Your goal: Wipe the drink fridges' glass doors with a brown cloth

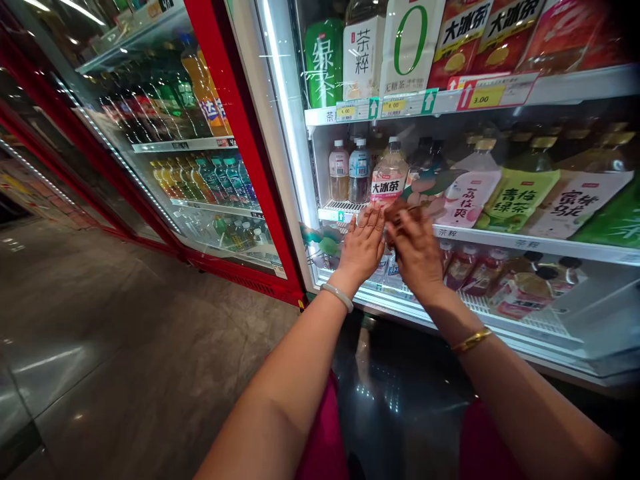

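Observation:
My left hand (364, 243) is raised at the front of a lit drinks fridge, palm away from me, fingers stretched out. My right hand (416, 253) is close beside it, fingers apart and slightly bent. Both appear to be at the glass front, where a brownish, reflection-like shape shows by the fingertips. I see nothing held in either hand. Just above my left fingers stands a bottle of iced tea (387, 180) with a pink and white label. Left of it are a small blue-labelled bottle (360, 170) and a pink-labelled bottle (339, 170).
Large tea bottles (517, 199) line the middle shelf on the right. Price tags (480, 98) run along the upper shelf edge. More bottles (525, 287) lie or stand at the bottom. A red-framed fridge (250, 147) stands left, above grey floor (150, 353).

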The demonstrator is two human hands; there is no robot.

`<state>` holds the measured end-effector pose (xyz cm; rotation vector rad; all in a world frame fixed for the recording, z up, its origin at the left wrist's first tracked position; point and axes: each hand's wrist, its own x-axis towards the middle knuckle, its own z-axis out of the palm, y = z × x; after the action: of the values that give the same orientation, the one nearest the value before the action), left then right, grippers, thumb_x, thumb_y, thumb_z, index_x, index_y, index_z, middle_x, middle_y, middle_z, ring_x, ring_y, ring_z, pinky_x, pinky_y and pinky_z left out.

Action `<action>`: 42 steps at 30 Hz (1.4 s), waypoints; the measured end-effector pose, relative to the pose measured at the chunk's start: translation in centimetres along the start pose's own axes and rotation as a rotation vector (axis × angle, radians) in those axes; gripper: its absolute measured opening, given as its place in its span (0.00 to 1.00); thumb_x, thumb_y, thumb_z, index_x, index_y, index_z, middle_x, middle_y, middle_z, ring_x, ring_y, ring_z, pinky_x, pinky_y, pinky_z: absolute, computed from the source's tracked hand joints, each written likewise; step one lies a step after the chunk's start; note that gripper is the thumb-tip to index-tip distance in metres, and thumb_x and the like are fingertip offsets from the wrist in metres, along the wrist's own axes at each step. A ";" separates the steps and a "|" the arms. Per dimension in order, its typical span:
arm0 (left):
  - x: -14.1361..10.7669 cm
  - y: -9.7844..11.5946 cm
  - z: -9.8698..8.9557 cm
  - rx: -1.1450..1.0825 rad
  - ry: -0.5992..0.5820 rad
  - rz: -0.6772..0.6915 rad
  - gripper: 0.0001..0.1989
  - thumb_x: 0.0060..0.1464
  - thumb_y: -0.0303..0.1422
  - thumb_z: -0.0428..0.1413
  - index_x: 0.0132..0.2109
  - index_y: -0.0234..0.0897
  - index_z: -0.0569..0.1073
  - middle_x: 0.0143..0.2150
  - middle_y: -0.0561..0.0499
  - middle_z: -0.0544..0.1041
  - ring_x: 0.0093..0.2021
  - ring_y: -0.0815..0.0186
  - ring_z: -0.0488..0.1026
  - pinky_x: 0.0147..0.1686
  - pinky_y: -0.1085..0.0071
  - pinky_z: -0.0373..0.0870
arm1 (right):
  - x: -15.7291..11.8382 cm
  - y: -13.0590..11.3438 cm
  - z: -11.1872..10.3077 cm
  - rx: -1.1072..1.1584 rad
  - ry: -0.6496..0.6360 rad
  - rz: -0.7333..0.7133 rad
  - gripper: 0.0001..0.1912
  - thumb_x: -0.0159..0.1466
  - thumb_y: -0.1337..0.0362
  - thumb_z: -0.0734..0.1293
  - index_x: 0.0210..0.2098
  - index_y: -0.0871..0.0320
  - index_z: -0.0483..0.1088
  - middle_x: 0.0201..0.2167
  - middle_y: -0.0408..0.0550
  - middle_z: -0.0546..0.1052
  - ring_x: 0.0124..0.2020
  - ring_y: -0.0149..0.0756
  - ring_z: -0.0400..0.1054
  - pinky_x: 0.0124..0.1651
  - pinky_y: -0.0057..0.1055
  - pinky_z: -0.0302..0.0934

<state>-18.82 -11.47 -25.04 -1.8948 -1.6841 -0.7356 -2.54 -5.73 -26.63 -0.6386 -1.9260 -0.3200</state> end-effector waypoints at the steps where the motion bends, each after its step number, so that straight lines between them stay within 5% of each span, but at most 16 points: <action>1: -0.1 -0.1 0.0 -0.002 0.011 -0.024 0.32 0.72 0.33 0.41 0.77 0.28 0.47 0.81 0.41 0.48 0.81 0.58 0.37 0.79 0.51 0.39 | -0.2 -0.4 0.5 0.033 -0.044 -0.044 0.26 0.69 0.70 0.59 0.64 0.48 0.71 0.68 0.48 0.68 0.79 0.45 0.44 0.77 0.54 0.52; 4: -0.6 -0.5 -0.3 -0.008 0.026 -0.050 0.34 0.70 0.32 0.43 0.78 0.29 0.45 0.81 0.41 0.46 0.81 0.57 0.36 0.79 0.50 0.41 | 0.7 -0.2 0.3 0.070 -0.019 -0.064 0.22 0.71 0.67 0.60 0.60 0.47 0.74 0.67 0.47 0.70 0.77 0.44 0.49 0.77 0.53 0.51; 9: -1.2 -1.9 -1.4 -0.006 -0.019 -0.031 0.34 0.69 0.31 0.44 0.78 0.34 0.46 0.81 0.44 0.46 0.81 0.58 0.38 0.79 0.50 0.42 | 3.5 0.8 -1.4 -0.032 0.230 0.089 0.28 0.70 0.67 0.60 0.67 0.49 0.67 0.75 0.52 0.56 0.77 0.53 0.48 0.76 0.64 0.45; 16: -1.2 -2.3 -1.0 -0.010 0.004 -0.045 0.34 0.67 0.28 0.45 0.76 0.27 0.50 0.81 0.39 0.47 0.81 0.56 0.41 0.79 0.51 0.41 | 0.4 -2.5 3.0 0.008 0.038 -0.187 0.16 0.70 0.69 0.61 0.49 0.49 0.79 0.65 0.46 0.72 0.76 0.44 0.50 0.75 0.50 0.56; 22: -1.0 -3.6 -1.8 -0.017 0.028 -0.120 0.38 0.64 0.24 0.46 0.78 0.33 0.46 0.81 0.42 0.44 0.81 0.57 0.36 0.79 0.49 0.39 | 5.2 -2.1 2.0 -0.027 0.252 -0.073 0.20 0.71 0.66 0.62 0.60 0.48 0.74 0.72 0.49 0.63 0.78 0.49 0.45 0.77 0.58 0.47; 30: -1.9 -5.4 -1.5 -0.024 -0.032 -0.157 0.36 0.65 0.25 0.44 0.77 0.26 0.44 0.81 0.35 0.44 0.81 0.56 0.38 0.78 0.48 0.43 | 2.3 -4.3 5.2 0.046 0.021 -0.165 0.17 0.71 0.66 0.60 0.48 0.49 0.80 0.62 0.45 0.75 0.73 0.41 0.57 0.73 0.45 0.59; 36: -2.0 -6.3 -2.4 -0.006 -0.038 -0.120 0.41 0.61 0.21 0.45 0.78 0.34 0.44 0.82 0.44 0.43 0.81 0.60 0.37 0.79 0.50 0.41 | 4.7 -3.4 4.0 -0.025 0.291 0.042 0.23 0.70 0.66 0.61 0.63 0.49 0.73 0.72 0.52 0.63 0.77 0.53 0.48 0.75 0.62 0.50; 42: -2.0 -7.9 -3.3 -0.041 -0.029 -0.247 0.41 0.64 0.23 0.45 0.79 0.38 0.39 0.82 0.44 0.43 0.81 0.60 0.34 0.79 0.48 0.40 | 1.6 -6.8 8.0 0.073 0.027 -0.158 0.18 0.71 0.67 0.60 0.50 0.47 0.79 0.62 0.44 0.75 0.71 0.42 0.60 0.73 0.47 0.58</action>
<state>-27.03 -14.22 -23.92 -1.7504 -1.9585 -0.8453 -12.97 -6.90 -28.20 -0.4329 -1.9573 -0.3540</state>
